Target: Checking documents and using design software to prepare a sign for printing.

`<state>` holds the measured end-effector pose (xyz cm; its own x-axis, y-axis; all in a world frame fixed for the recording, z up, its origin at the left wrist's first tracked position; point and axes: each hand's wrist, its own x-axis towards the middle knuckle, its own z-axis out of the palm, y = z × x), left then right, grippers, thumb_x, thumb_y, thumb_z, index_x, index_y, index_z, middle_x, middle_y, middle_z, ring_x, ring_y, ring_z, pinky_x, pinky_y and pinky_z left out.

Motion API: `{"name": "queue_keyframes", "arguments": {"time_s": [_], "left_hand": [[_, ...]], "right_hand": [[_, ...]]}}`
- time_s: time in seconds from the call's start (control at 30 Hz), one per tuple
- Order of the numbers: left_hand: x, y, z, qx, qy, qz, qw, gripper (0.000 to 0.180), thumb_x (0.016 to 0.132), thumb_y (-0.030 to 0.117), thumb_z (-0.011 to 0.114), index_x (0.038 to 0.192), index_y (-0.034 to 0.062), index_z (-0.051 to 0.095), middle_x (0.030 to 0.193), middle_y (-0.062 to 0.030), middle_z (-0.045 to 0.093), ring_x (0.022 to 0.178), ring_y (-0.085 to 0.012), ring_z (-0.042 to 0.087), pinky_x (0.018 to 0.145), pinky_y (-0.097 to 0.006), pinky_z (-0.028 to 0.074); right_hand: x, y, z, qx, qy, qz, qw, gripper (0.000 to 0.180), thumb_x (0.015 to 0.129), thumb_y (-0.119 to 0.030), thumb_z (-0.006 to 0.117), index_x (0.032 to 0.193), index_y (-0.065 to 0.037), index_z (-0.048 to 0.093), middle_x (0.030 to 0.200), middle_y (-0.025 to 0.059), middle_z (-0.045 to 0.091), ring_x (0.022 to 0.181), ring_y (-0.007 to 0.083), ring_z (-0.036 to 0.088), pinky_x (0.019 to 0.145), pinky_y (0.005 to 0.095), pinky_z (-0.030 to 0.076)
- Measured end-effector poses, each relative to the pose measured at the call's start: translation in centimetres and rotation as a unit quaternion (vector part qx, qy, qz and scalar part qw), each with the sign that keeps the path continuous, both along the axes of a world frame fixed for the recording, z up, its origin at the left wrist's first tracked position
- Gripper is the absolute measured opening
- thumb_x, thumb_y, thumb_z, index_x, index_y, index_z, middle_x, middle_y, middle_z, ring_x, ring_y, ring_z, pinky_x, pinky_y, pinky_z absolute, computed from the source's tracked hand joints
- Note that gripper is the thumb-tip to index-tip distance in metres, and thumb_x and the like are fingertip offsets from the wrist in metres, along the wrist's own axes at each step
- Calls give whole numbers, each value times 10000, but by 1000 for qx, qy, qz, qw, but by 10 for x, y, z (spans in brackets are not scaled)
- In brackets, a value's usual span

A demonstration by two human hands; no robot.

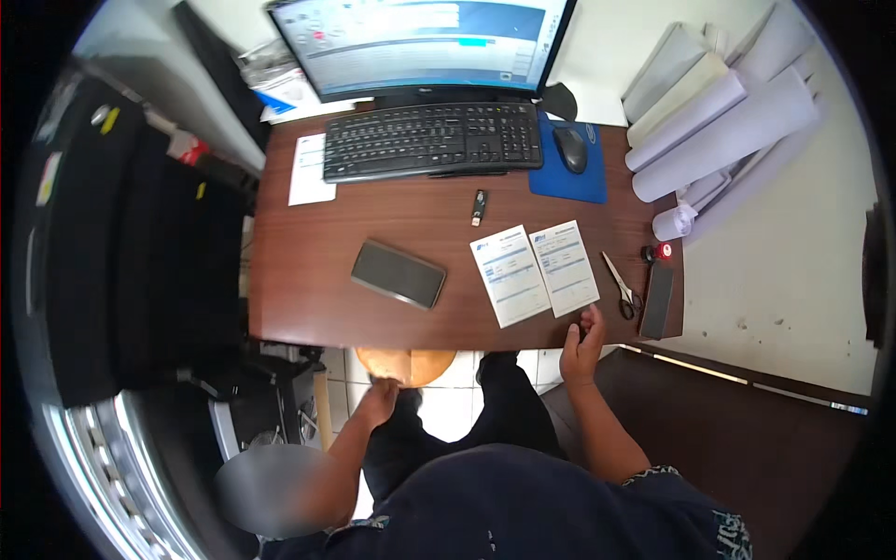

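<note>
My left hand (378, 402) is lowered below the desk's front edge, over my left leg. Its fingers are curled together, and anything inside them is hidden. Just past it in the picture is a round wooden stool seat (406, 365); I cannot tell whether the hand touches it. At the front edge of the desk, my right hand (583, 343) has its fingers loosely bent and apart, with nothing in them. Two printed paper slips, a left one (511, 277) and a right one (566, 269), lie side by side just beyond that hand. Scissors (623, 287) rest to its right.
On the brown desk (308, 289) are a dark phone (399, 273), a USB stick (479, 207), a keyboard (432, 141), a mouse (570, 149) and a dark oblong block (657, 301). A monitor (420, 42) stands behind; paper rolls (723, 131) lean at right.
</note>
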<state>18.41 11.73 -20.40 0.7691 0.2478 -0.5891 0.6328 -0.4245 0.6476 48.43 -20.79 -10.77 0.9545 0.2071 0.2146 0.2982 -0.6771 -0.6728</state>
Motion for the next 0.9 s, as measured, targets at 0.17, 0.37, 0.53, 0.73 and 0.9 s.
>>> {"name": "queue_keyframes", "arguments": {"time_s": [0.17, 0.37, 0.53, 0.73, 0.9], "left_hand": [[30, 98, -195, 482, -137, -199, 842, 342, 1022, 202, 468, 1299, 35, 583, 1225, -220, 656, 1146, -356, 631, 997, -448, 491], [41, 101, -228, 316, -149, -302, 887, 347, 1023, 224, 469, 1301, 51, 584, 1208, -213, 662, 1132, -355, 636, 982, -451, 498], [28, 97, -205, 228, -111, -360, 898, 351, 1024, 243, 471, 1302, 63, 586, 1193, -207, 667, 1122, -353, 640, 969, -453, 503], [60, 11, -179, 157, -81, -400, 899, 356, 1025, 265, 472, 1304, 79, 588, 1175, -199, 673, 1108, -351, 646, 953, -456, 510], [41, -23, -159, 124, -63, -403, 904, 360, 1025, 284, 473, 1306, 91, 589, 1160, -193, 678, 1098, -350, 650, 940, -458, 516]], "right_hand": [[20, 24, -9, -74, -29, 34, 996, 335, 906, -96, 585, 1223, 4, 543, 909, 123, 536, 827, 286, 499, 775, 435, 402], [27, 16, -11, -154, -77, -10, 985, 280, 888, -86, 592, 1158, -16, 564, 796, 98, 484, 732, 263, 451, 699, 423, 354], [29, 26, -7, -156, -73, -10, 985, 291, 875, -73, 590, 1159, -13, 565, 775, 97, 478, 729, 267, 449, 703, 422, 350], [27, 19, 0, -171, -68, -5, 983, 302, 863, -68, 591, 1157, -7, 562, 768, 96, 476, 724, 269, 448, 712, 421, 349], [20, 11, -7, -160, -94, -9, 983, 297, 873, -68, 585, 1164, -11, 561, 776, 96, 482, 723, 261, 445, 726, 426, 349]]}}
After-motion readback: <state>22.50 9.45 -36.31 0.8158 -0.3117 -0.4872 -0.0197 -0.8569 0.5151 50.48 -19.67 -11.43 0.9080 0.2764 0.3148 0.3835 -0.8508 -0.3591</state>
